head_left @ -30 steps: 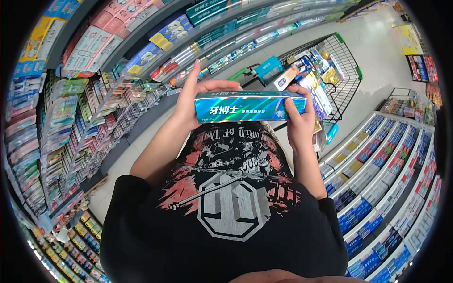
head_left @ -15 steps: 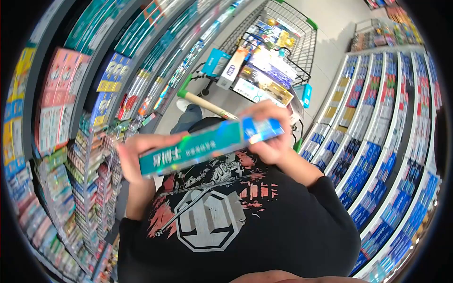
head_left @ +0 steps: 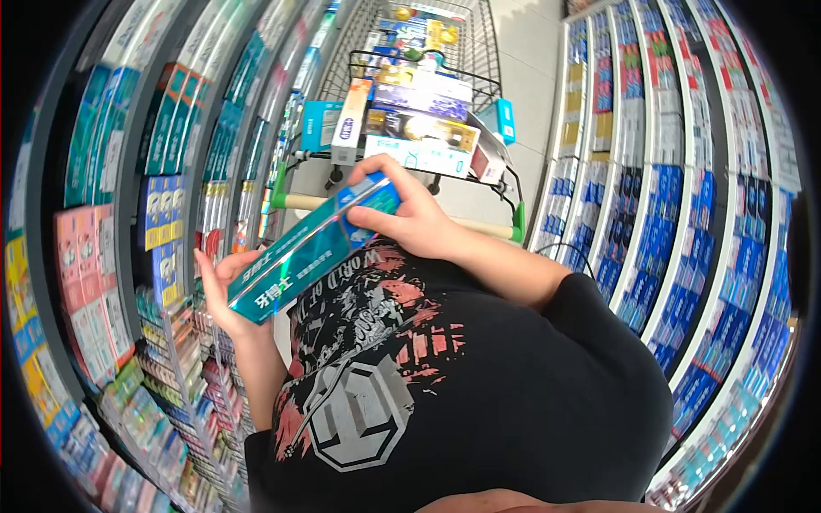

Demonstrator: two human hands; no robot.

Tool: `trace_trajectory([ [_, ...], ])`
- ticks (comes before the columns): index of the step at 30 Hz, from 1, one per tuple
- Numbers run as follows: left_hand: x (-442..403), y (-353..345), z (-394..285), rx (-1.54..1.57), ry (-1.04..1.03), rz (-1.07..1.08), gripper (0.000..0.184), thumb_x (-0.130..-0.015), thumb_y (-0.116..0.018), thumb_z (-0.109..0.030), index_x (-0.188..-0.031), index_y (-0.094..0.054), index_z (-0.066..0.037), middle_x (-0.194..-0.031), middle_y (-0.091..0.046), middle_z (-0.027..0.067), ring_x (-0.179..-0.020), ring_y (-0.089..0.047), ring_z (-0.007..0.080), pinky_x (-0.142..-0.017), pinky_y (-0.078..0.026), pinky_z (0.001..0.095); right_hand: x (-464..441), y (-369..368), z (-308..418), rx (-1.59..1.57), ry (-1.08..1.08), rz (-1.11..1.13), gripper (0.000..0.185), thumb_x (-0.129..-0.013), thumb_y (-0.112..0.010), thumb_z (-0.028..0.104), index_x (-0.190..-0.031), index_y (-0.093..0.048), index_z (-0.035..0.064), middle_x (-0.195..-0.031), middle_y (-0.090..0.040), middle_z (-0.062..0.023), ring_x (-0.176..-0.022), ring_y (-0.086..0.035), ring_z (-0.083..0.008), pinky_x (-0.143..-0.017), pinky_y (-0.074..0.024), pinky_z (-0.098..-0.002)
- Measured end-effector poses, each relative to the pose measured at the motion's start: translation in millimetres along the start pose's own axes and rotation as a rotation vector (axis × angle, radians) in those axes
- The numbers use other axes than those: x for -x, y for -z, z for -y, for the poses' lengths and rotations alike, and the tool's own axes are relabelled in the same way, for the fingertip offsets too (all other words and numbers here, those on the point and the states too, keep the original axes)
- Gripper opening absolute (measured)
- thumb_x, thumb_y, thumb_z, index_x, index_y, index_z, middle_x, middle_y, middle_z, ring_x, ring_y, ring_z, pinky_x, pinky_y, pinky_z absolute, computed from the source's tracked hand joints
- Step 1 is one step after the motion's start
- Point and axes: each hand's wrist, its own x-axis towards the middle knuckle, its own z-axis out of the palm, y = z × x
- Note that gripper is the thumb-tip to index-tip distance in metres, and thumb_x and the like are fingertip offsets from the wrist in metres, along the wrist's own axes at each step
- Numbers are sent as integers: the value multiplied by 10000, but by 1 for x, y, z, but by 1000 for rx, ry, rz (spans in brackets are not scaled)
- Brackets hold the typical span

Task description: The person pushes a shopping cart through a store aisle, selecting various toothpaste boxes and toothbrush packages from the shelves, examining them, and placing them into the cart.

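Observation:
A long teal toothpaste box point(head_left: 295, 261) with white lettering and a blue end is held slantwise in front of my chest. Wrapped round its upper, blue end is my right hand point(head_left: 406, 209), thumb on the near face and fingers over the far edge. At the lower end, my left hand point(head_left: 227, 295) cups the box, its thumb and fingers partly raised and the palm partly hidden. Two printed faces of the box show, with a shiny edge between them.
Ahead stands a shopping cart point(head_left: 492, 68) with a green-ended handle point(head_left: 479, 229), loaded with several boxes. On the left, dark shelves hold teal boxes point(head_left: 103, 128) and pink boxes point(head_left: 90, 291). White shelves point(head_left: 590, 179) with many small boxes line the right.
The toothpaste box has swung steeper and tipped so that a second face shows. My right hand moved left with it. The cart and shelves have shifted left in view.

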Motion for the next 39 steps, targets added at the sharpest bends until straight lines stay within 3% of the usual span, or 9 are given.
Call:
trace_trajectory([
  [8, -3, 7, -6, 1, -70, -25, 665, -1141, -378, -465, -829, -710, 19, -816, -763, 192, -692, -748, 249, -678, -609, 333, -13, 18, 10, -227, -54, 258, 427, -973, -772, 127, -1323, -538, 59, -1196, -608, -29, -1118, -613, -102, -964, -526, -294],
  [12, -7, 15, -2, -82, -182, -83, 537, -1142, -407, -391, -802, -615, -32, -744, -701, 146, -652, -723, 226, -637, -588, 334, -18, 32, 23, 10, -43, 407, 530, -946, -785, 102, -1411, -538, 44, -1285, -624, -54, -1197, -609, -127, -1034, -519, -316],
  [16, -5, 5, -2, -106, -241, -215, 487, -1128, -452, -365, -769, -590, -67, -651, -624, 83, -565, -632, 163, -589, -520, 290, -28, 41, 26, 299, 278, 566, 592, -895, -818, 107, -1436, -585, 47, -1376, -649, -111, -1271, -635, -256, -1076, -516, -390],
  [20, -5, 14, -4, -91, -245, -170, 447, -1128, -455, -356, -800, -580, -79, -641, -603, 61, -575, -630, 155, -584, -514, 283, -28, 39, 37, 262, 184, 555, 542, -846, -859, 127, -1357, -691, 57, -1301, -722, -120, -1209, -681, -282, -1043, -538, -402],
  [24, -24, 22, 11, -155, -255, -149, 501, -1145, -397, -461, -1032, -610, -21, -808, -689, 110, -687, -694, 219, -678, -562, 331, -30, 47, 41, 262, 193, 470, 518, -832, -840, 137, -1333, -721, 90, -1242, -743, -109, -1122, -718, -245, -1009, -557, -382],
  [28, -70, 48, 53, -190, -102, -87, 593, -1159, -343, -490, -1331, -600, 15, -1247, -699, 184, -1174, -657, 230, -1018, -506, 389, -28, 65, 39, 390, 76, 166, 506, -818, -837, 134, -1310, -727, 92, -1215, -763, -80, -1045, -723, -179, -880, -572, -323],
  [30, -80, 53, 70, -561, -219, -69, 559, -1150, -401, -452, -1395, -570, 22, -1354, -651, 196, -1265, -617, 265, -1100, -449, 418, -31, 70, 33, 494, 94, -8, 527, -857, -835, 67, -1358, -676, 45, -1224, -732, -74, -1051, -705, -114, -887, -599, -300],
  [35, -90, 54, 88, -1403, -604, 218, 605, -1060, -599, -343, -1560, -464, -29, -1637, -438, 189, -1527, -386, 374, -1257, -268, 498, -48, 65, 0, 1013, 331, -348, 542, -838, -841, 177, -1341, -675, 62, -1157, -750, -166, -959, -756, -267, -812, -600, -383],
  [39, -97, 34, 93, -1681, -624, 395, 665, -1040, -627, -321, -1607, -406, -53, -1717, -317, 140, -1600, -249, 365, -1286, -221, 515, -63, 45, -22, 1016, 85, -445, 549, -856, -818, 219, -1351, -641, 59, -1314, -678, -242, -963, -745, -384, -822, -606, -460],
])
